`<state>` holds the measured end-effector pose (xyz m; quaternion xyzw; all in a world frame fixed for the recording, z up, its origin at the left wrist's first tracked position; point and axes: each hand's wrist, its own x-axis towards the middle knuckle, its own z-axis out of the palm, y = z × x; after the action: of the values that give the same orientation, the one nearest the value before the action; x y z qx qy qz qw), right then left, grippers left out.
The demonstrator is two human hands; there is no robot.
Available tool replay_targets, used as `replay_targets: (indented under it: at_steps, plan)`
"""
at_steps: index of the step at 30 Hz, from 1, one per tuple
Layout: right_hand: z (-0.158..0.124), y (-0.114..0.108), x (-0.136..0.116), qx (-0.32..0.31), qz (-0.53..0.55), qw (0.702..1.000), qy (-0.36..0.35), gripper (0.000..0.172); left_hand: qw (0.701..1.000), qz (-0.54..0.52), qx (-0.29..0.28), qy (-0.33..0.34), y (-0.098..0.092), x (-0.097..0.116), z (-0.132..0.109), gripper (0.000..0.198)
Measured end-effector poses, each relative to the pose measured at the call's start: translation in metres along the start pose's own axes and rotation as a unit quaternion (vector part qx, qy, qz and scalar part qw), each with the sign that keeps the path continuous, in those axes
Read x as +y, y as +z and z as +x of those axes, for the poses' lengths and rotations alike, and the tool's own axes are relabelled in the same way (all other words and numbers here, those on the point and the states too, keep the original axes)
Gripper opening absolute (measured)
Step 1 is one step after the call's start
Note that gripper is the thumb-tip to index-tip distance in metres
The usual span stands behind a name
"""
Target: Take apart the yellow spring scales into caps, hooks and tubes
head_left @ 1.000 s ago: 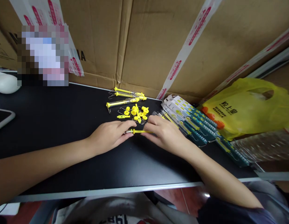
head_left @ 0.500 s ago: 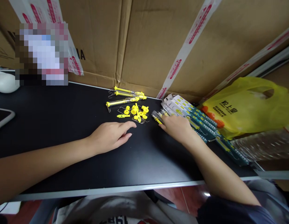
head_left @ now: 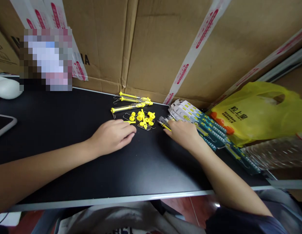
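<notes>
Left hand lies low over the table, fingers curled beside the small yellow parts; whether it grips anything cannot be told. Right hand reaches over the clear tubes (fingertips hidden, grip uncertain), which lie beside the boxes, probably for easy reach. Hooked scales lie behind the parts, presumably kept separate from loose pieces.

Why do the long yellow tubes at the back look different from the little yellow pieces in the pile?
The long tubes are slim sticks; the little pieces are small, some ring-shaped. The long tubes lie closer to the cardboard, while the little pieces sit jumbled nearer you. Both have yellow parts and lie on the black table.
</notes>
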<state>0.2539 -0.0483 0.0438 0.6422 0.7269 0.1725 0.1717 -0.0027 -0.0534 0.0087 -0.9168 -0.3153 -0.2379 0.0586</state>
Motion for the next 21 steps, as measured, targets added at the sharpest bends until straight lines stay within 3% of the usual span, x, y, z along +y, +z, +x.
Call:
replay_targets:
  at_steps: [4, 10, 14, 21]
  plan:
    - [-0.005, -0.002, -0.007, 0.042, 0.009, 0.999, -0.011, 0.033, 0.990, 0.089, 0.028, -0.106, -0.009, -0.035, 0.008, 0.024]
    - [-0.009, -0.005, -0.019, 0.104, 0.029, 0.993, -0.043, 0.030, 0.972, 0.024, 0.011, -0.235, -0.003, -0.080, 0.011, 0.037]
    - [-0.011, -0.005, -0.026, 0.121, 0.051, 0.989, -0.065, 0.030, 0.970, 0.042, -0.034, -0.236, 0.005, -0.084, 0.026, 0.042]
    - [-0.013, -0.006, -0.029, 0.102, 0.082, 0.985, -0.114, 0.033, 0.977, 0.068, -0.095, -0.177, 0.020, -0.078, 0.075, 0.038]
